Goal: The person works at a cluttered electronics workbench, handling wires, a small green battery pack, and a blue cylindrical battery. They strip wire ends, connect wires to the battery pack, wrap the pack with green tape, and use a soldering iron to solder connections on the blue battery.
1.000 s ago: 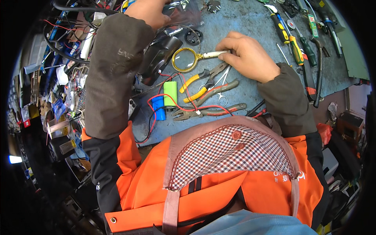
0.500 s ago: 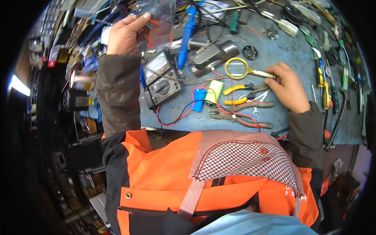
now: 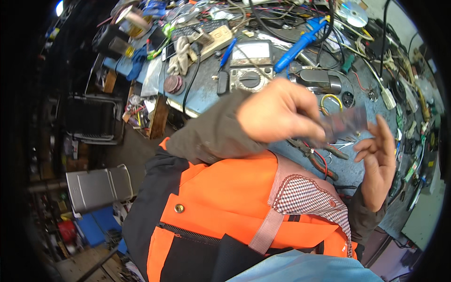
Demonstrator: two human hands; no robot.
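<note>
My left hand (image 3: 282, 115) reaches across to the right, over the bench, its thumb and fingers pinching a see-through plastic bag (image 3: 346, 123) that is smeared by motion. Close to the bag's far end is my right hand (image 3: 379, 162), raised, with fingers apart and nothing in them. Beneath the bag, partly covered, lie pliers (image 3: 322, 164) with worn grips and a magnifying glass with a yellow rim (image 3: 339, 98). An analog multimeter (image 3: 251, 77) rests beyond my left hand. Whether anything is inside the bag I cannot make out.
Behind the hands are a blue tool with a long handle (image 3: 298, 49), a dark grey rounded casing (image 3: 319, 81) and tangled cables. A reddish round tin (image 3: 174, 84) sits near the bench's left edge. Tools line the right side; a grey folding chair (image 3: 99, 187) stands at lower left.
My left hand has swung right and nearer with the plastic bag. My right hand has let go of the magnifying glass and lifted off the bench. The view has turned left.
</note>
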